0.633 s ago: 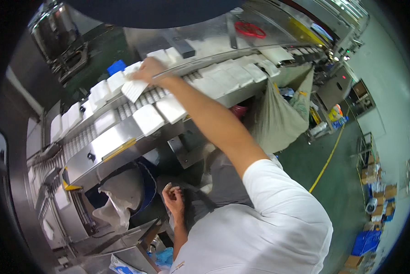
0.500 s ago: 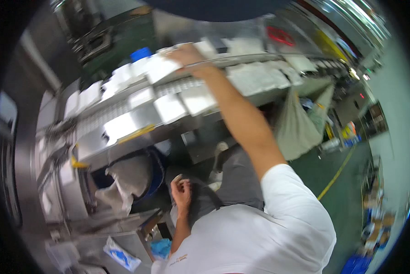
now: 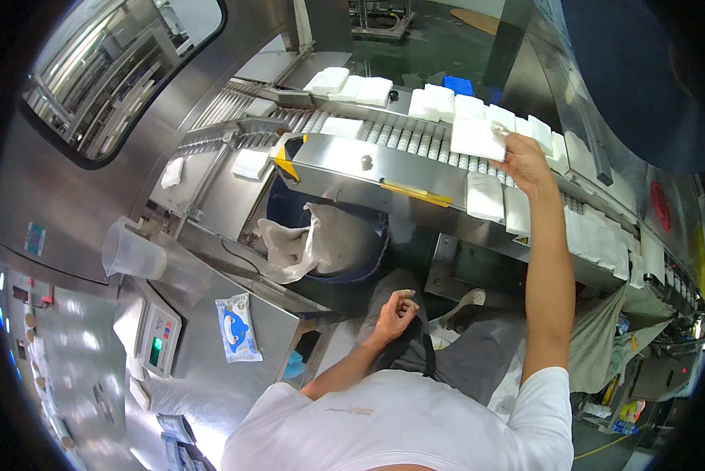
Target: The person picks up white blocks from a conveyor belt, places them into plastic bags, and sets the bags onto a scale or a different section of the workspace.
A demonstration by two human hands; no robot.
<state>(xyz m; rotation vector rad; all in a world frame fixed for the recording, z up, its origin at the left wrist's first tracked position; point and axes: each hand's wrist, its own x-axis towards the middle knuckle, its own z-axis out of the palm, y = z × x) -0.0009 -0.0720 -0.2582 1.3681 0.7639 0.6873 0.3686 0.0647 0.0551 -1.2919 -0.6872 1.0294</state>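
My right hand [image 3: 525, 162] reaches over the roller conveyor [image 3: 412, 144], its fingers closed on the near edge of a stack of white folded sheets [image 3: 478, 140]. More white stacks line the conveyor's far ledge, among them a pair of stacks [image 3: 373, 90] to the left. Others hang over the near rail, such as a white stack [image 3: 485, 196] just below my right hand. My left hand [image 3: 398, 315] rests by my thigh with its fingers loosely curled and nothing seen in them.
Below the conveyor stands a blue bin [image 3: 374, 255] with a pale bag in it. At lower left, a steel table [image 3: 246, 400] bears a digital scale [image 3: 159, 339], a clear plastic jug [image 3: 136, 253] and a blue-and-white packet [image 3: 239, 328]. A green cloth [image 3: 600, 353] hangs at right.
The view has swung left, bringing the scale and jug fully into sight. My right hand now grips a white stack over the rollers, while my left hand stays by my thigh.
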